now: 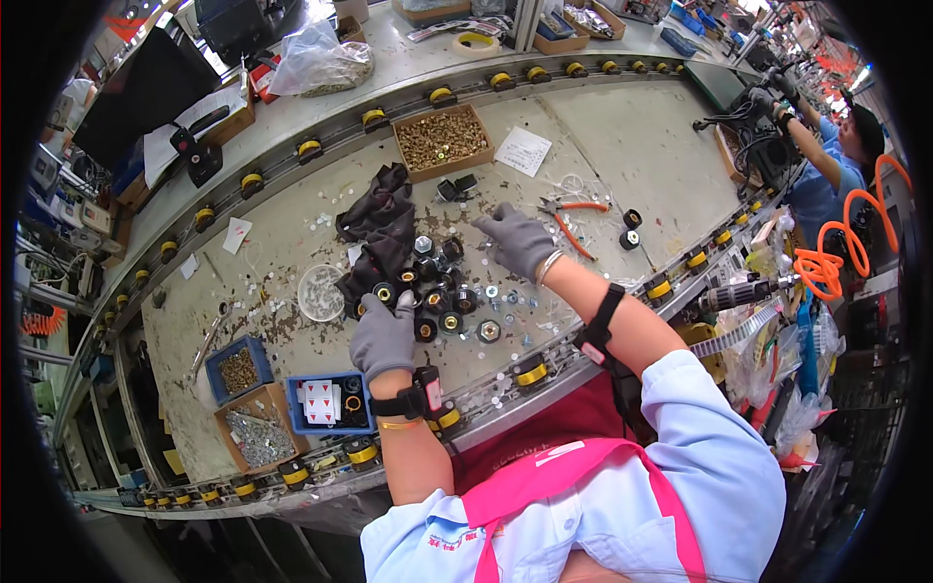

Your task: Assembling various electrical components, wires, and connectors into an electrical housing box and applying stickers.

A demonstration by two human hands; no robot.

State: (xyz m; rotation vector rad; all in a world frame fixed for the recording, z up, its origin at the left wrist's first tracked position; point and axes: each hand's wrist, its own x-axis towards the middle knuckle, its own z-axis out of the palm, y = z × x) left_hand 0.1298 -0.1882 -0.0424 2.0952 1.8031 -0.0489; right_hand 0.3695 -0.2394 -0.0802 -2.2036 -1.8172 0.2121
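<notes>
My left hand point(384, 337), in a grey glove, is closed at the front edge of a pile of black round knobs point(450, 323). Between its thumb and fingers sits one black knob with a brass centre point(383, 291). To the right, my right hand point(517, 241), also gloved, hovers above the worktop with fingers stretched toward the left and nothing visible in them. Loose bolts and washers point(493, 291) lie below it. Beside the pile, a crumpled dark cloth point(379, 228) reaches back toward a box of brass inserts point(442, 142).
Orange-handled pliers point(573, 223) lie right of my right hand. Blue bins point(330, 425), a carton of metal parts point(258, 432) and a ratchet wrench point(207, 340) are at left. Roller rails point(530, 374) edge the worktop. A co-worker point(826, 165) handles black cables at far right.
</notes>
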